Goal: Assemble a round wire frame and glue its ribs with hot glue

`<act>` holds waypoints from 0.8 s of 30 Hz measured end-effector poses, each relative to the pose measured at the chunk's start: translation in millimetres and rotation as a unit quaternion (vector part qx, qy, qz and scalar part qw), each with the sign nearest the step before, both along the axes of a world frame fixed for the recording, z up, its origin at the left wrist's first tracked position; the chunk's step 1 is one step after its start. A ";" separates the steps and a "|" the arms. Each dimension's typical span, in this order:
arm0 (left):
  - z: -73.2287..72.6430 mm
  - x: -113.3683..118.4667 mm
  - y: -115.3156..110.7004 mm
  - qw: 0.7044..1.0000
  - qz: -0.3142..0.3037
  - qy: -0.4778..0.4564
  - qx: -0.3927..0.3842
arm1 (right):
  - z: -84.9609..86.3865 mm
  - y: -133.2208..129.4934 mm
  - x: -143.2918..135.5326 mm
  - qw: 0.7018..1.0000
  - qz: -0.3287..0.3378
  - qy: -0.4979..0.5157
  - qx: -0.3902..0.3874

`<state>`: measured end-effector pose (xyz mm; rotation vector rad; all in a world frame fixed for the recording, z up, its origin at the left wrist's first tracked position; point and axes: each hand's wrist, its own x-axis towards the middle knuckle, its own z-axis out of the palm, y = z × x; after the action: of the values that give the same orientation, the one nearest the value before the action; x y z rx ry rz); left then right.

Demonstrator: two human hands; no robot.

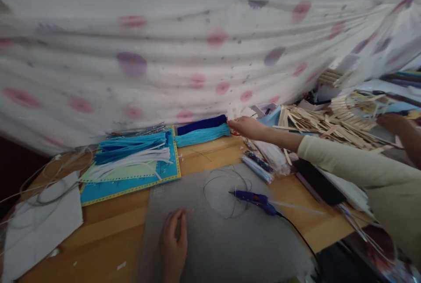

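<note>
My left hand (173, 241) is over the near edge of a grey mat (210, 239), thumb and forefinger brought together. Anything held there is too small to make out. My right hand (248, 127) reaches to the back of the table, fingers closed beside a white item (237, 113) at the end of the dark blue pipe cleaners (202, 125) and light blue pipe cleaners (204, 135). What its fingertips grip is hidden. A blue glue gun (255, 198) lies on the mat across a loop of thin wire (210, 204).
Pipe cleaners (131, 147) lie on a blue board (121, 193) at left, near a white sheet (42, 230). Wooden sticks (324, 127) are heaped at right, with another person's hand (393, 125) beyond. The glue gun's black cord (299, 232) trails toward the near edge. A patterned curtain (164, 68) hangs behind.
</note>
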<state>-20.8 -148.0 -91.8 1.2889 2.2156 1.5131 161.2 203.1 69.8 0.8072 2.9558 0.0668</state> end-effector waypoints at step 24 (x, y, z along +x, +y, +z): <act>194.2 76.9 86.1 0.883 -0.293 -0.357 0.090 | 103.1 -137.7 25.6 0.635 0.061 0.262 -0.724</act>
<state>56.1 -61.8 102.4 1.0510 1.1222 1.5951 186.8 65.5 172.9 0.2786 2.1083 -2.4183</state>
